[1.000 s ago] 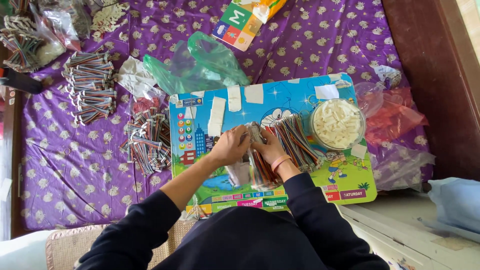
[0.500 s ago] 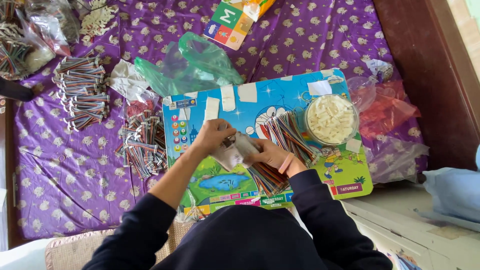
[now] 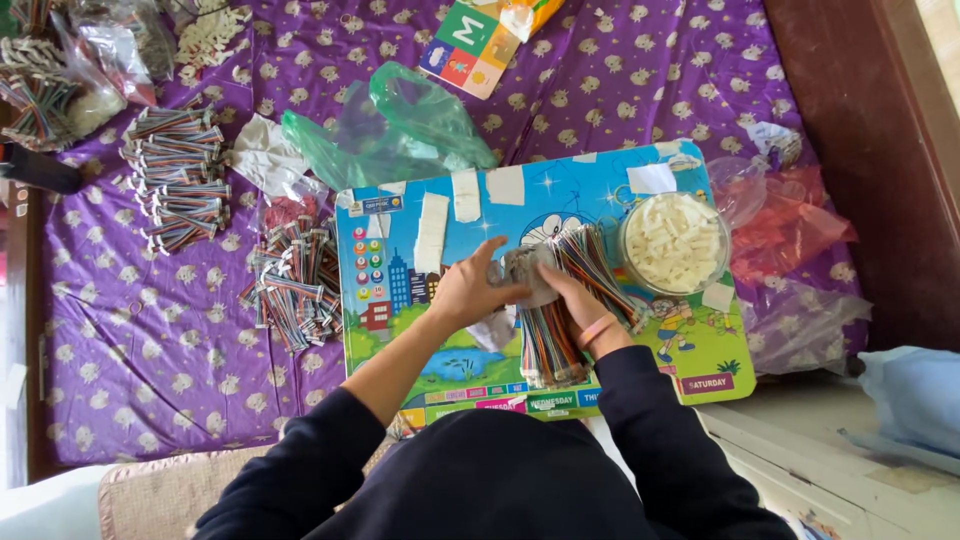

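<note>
My left hand (image 3: 468, 290) and my right hand (image 3: 570, 300) meet over a colourful cartoon board (image 3: 400, 270) on my lap. Both grip a small grey-white piece (image 3: 528, 272) held between them. Under my right hand lie bundles of multicoloured ribbon wires (image 3: 550, 345), fanning out toward a clear round bowl (image 3: 675, 243) filled with small white connectors. My right wrist wears a pink band. Both arms are in dark sleeves.
A purple patterned cloth (image 3: 150, 360) covers the surface. On it lie piles of wire bundles (image 3: 295, 285), more bundles (image 3: 175, 180), a green plastic bag (image 3: 400, 130), a red bag (image 3: 790, 220) and a lettered box (image 3: 470, 40). A dark wooden edge (image 3: 860, 120) runs at right.
My hands lifted slightly from the wire bundles and came together around the small grey-white piece. The view shifted a little.
</note>
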